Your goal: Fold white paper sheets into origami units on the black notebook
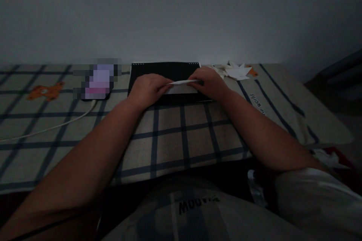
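A sheet of white paper [183,88] stretches between my two hands, its upper edge bent over in a narrow strip. Its left end is pinched between the thumb and fingers of my left hand [149,87]. My right hand [209,82] pinches the right end in the same way. Beneath the paper and both hands lies a black pad [166,68] with punched holes along its far edge. The hands cover parts of the pad's left and right sides.
A phone [99,79] with a blurred screen and a white cable [65,123] rests on the checked tablecloth [175,143] at left. Folded white paper pieces [237,71] lie beyond my right hand. A wall [169,15] rises behind the table.
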### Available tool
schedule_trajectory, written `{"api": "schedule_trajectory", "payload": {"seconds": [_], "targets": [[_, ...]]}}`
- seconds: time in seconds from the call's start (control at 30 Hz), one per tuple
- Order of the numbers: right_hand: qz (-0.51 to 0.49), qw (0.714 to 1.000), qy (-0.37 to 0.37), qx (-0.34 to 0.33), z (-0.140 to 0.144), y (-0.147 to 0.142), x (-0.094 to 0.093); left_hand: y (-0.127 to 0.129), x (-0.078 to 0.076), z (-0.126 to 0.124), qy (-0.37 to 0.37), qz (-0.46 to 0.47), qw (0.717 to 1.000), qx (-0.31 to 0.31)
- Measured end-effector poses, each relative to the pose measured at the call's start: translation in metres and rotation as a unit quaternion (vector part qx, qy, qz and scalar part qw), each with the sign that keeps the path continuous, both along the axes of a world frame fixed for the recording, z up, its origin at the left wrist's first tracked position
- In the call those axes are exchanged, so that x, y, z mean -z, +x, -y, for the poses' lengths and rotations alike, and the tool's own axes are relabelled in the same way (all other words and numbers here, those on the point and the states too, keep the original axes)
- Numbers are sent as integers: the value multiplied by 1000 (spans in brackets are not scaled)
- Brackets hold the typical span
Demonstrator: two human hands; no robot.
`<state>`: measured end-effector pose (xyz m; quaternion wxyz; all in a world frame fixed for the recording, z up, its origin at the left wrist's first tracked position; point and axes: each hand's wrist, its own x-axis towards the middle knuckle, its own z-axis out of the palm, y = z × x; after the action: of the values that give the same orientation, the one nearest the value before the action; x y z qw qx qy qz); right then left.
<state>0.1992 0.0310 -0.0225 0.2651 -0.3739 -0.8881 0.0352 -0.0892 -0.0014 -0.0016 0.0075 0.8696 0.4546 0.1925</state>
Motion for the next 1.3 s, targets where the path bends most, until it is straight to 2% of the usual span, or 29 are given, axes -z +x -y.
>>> {"api": "schedule_trajectory", "payload": {"seconds": [0.2, 0.53, 0.6, 0.7, 0.73, 0.8, 0.87, 0.93, 1.03, 1.2, 1.3], "targets": [[-18, 1000, 7, 2, 1, -2, -2, -3, 0, -1, 5, 62, 998, -9], [33, 999, -2, -7, 21, -15, -15, 6, -6, 13, 24, 65, 997, 22], [3, 1000, -20, 2, 24, -17, -17, 8, -4, 14, 31, 102, 994, 8], [-118, 991, -57, 22, 23, -18, -17, 9, 3, 6, 35, 230, 972, -37], [-165, 983, -78, 29, 22, -18, -16, 10, 6, 3, 18, 285, 957, -38], [-247, 959, -134, 38, 19, -21, -13, 14, 12, -4, -72, 370, 926, -13], [-306, 931, -196, 36, 17, -25, -10, 20, 17, -5, -189, 407, 894, 12], [-349, 905, -243, 19, 16, -29, -6, 26, 18, -1, -269, 428, 863, 26], [-373, 884, -280, 22, 18, -33, -2, 32, 18, 8, -301, 467, 831, 35], [-357, 875, -328, 11, 22, -36, -4, 32, 19, 10, -287, 476, 831, -12], [-349, 881, -319, 6, 19, -35, -2, 29, 20, 7, -299, 477, 826, -16]]}}
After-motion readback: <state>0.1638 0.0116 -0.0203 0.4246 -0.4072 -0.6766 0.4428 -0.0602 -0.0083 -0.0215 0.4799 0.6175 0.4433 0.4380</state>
